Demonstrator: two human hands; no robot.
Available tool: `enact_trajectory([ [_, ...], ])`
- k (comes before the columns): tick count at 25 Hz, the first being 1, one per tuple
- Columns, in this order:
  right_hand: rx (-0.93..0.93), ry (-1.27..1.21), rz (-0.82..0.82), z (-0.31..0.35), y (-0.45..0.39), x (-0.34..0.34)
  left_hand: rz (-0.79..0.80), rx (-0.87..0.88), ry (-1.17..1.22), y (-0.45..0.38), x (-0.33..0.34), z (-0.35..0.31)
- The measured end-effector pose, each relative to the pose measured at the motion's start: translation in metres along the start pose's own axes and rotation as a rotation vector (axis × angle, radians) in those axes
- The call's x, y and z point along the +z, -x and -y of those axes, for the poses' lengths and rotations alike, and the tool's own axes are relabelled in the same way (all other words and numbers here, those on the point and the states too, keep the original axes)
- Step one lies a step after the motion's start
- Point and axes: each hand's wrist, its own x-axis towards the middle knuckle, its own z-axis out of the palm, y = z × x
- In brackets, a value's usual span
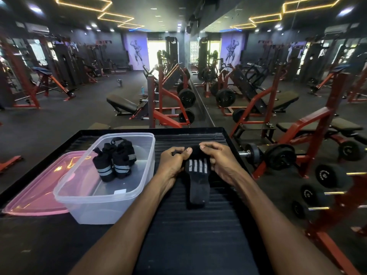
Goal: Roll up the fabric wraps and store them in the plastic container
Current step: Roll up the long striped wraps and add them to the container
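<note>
Fabric wraps are what's going on here, but biggest thing first: the black ribbed table (pixel 198 231) sits under both hands and stretches out in front of them and back toward the person. Off to the right of the right hand there's a red rack of dumbbells (pixel 327 176), well apart from the action.

Left of the left hand is the clear plastic container (pixel 89 203), open on top, sitting on the table. Further left, tucked partly under or behind the container, is a pink lid (pixel 33 197), lying flat.

Inside the container, toward its far end, stand a few rolled wraps (pixel 114 162), black with grey stripes, bunched up touching each other. Can't tell exactly how many, three or four maybe.

Between the hands is the loose wrap (pixel 197 175), black with white stripes. Its rolled end is up at the fingertips and the flat tail trails back along the table toward the person.

Left hand (pixel 172 161) and right hand (pixel 220 159) are close together, both curled onto the rolled end, thumbs on top pinching it from either side.
</note>
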Motion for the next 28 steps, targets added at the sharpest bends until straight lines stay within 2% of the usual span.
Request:
enact_trajectory([
  [2, 0.005, 0.047, -0.02, -0.0053, -0.0028, 0.0008, 0.001, 0.023, 0.004, -0.0005, 0.0003, 0.001],
  [7, -0.118, 0.117, -0.048, -0.0068, -0.0048, -0.0002, 0.073, -0.069, 0.058, 0.0002, 0.0031, -0.0011],
  [13, 0.058, -0.137, -0.001, -0.0028, -0.0026, 0.0025, 0.071, 0.093, 0.071, -0.0008, 0.0043, 0.0018],
  [16, -0.072, -0.042, -0.062, -0.0053, -0.0053, 0.0003, 0.151, 0.052, 0.104, 0.0006, 0.0065, 0.0011],
  [19, -0.126, 0.03, -0.041, -0.0076, -0.004, 0.0003, 0.205, -0.042, 0.101, 0.0015, 0.0063, 0.0037],
  [22, -0.035, 0.01, -0.04, -0.0071, -0.0028, 0.002, 0.113, 0.034, 0.029, 0.0014, 0.006, 0.0052],
  [25, 0.105, -0.062, 0.02, -0.0044, -0.0001, 0.0023, 0.09, 0.131, -0.032, 0.0017, 0.004, 0.0045],
  [28, 0.049, -0.053, 0.017, -0.006, -0.0009, 0.0016, 0.123, 0.146, -0.054, -0.0014, 0.0024, 0.0063],
])
